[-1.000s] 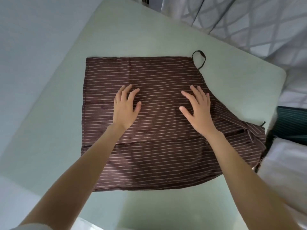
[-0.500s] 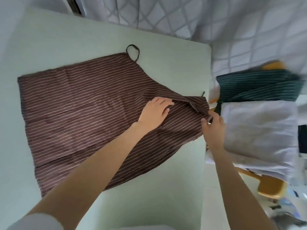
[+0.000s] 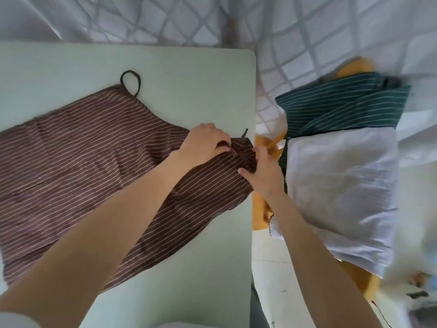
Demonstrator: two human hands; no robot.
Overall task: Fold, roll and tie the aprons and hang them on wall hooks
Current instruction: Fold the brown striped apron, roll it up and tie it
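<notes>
Brown striped apron (image 3: 89,147): both hands have left its middle; left hand (image 3: 203,143) and right hand (image 3: 262,171) now pinch its narrow end, starting the roll.

Brown striped apron (image 3: 78,157) flat on table, narrow end bunched at right edge.
</notes>
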